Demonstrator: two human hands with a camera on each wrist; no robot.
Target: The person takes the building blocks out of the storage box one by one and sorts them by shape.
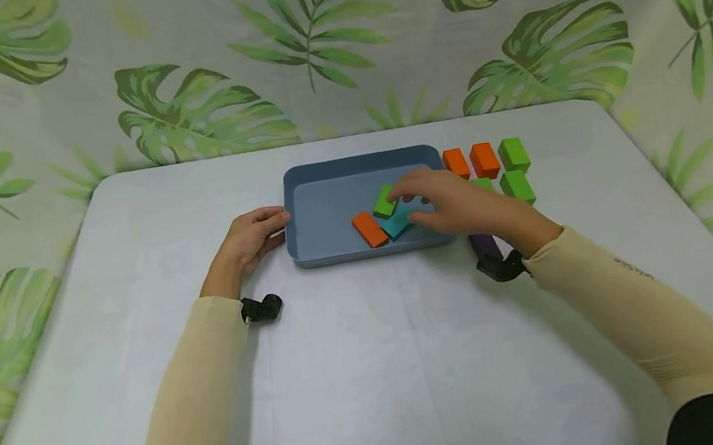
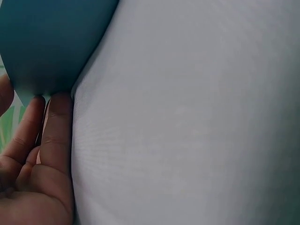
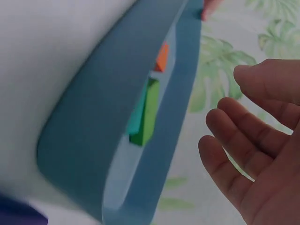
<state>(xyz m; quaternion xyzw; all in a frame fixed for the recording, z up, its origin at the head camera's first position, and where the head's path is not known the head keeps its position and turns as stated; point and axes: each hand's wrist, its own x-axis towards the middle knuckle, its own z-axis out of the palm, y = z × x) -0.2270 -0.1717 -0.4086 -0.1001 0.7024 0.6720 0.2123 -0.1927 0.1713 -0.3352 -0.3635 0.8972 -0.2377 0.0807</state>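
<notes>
A blue-grey tray (image 1: 334,259) lies on the white table. My left hand (image 1: 253,236) rests at its left end, the thumb by the rim and the fairly straight fingers (image 2: 57,126) against the outer wall. Over the tray's right side hovers my right hand (image 1: 444,199), fingers spread and holding nothing. Below and left of it, an orange block (image 1: 369,230), a green block (image 1: 385,202) and a teal block (image 1: 397,223) are grouped in the tray. The green one leans on the teal one, which the right hand partly covers.
Right of the tray stand two orange blocks (image 1: 485,160) and several green blocks (image 1: 514,155), some partly behind the right hand. A purple block (image 1: 485,246) lies below the right wrist. Leaf-patterned cloth (image 1: 207,114) hangs behind the table.
</notes>
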